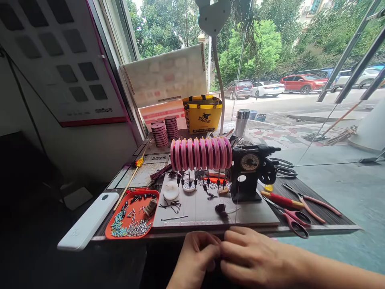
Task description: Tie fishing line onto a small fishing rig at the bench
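Note:
Both my hands meet just below the front edge of a small work table point(331, 218). My left hand point(195, 257) has its fingers curled in a pinch against my right hand point(249, 257), whose fingers are also drawn together. Whatever they pinch is too small to make out. A thin thread runs up from near my hands toward a black winding machine point(249, 172). On the pale mat point(198, 208) in front of my hands lie a small black tassel point(221, 208) and bits of dark thread.
A row of pink spools point(201, 153) stands on a rack mid-table. An orange tray of beads point(132, 216) and a white case point(88, 220) sit at left. Red scissors point(293, 220) and pliers point(309, 202) lie at right. A yellow bag point(202, 114) and steel cup point(242, 122) stand behind.

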Demonstrator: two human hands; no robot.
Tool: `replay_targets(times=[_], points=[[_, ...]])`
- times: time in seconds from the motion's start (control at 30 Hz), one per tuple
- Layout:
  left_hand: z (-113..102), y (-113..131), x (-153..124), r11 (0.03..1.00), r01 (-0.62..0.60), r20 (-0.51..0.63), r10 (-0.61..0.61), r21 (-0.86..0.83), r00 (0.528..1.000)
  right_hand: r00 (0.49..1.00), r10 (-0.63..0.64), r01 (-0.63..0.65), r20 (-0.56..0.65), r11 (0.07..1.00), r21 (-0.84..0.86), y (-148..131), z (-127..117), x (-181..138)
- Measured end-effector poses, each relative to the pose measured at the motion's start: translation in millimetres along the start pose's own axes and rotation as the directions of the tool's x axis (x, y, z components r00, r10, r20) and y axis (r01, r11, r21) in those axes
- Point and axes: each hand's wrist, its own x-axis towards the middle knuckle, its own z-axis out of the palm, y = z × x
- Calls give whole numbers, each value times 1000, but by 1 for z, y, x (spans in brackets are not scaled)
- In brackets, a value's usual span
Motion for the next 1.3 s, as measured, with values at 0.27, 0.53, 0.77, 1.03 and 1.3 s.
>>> replay_targets(times=[0.27, 0.53, 0.77, 1.03, 1.3], points=[[1, -14, 7, 976, 127, 85, -113, -176, 990, 996, -68, 68, -59, 998, 2, 2, 8, -9], [0, 3, -4, 913, -281, 18, 289, 294, 957, 980, 193, -199, 51, 928, 315, -5, -7, -2], [-3, -11, -3, 819, -397, -33, 449, 414, 893, 768, 639, -418, 41, 452, 788, 3, 1, 8], [10, -25, -7, 722, -485, -218, 643, 494, 735, 667, 723, -294, 180, 33, 955, 8, 5, 19], [7, -35, 1, 874, -456, -280, 486, 168, 828, 640, 744, -275, 190, -9, 961, 8, 3, 20]])
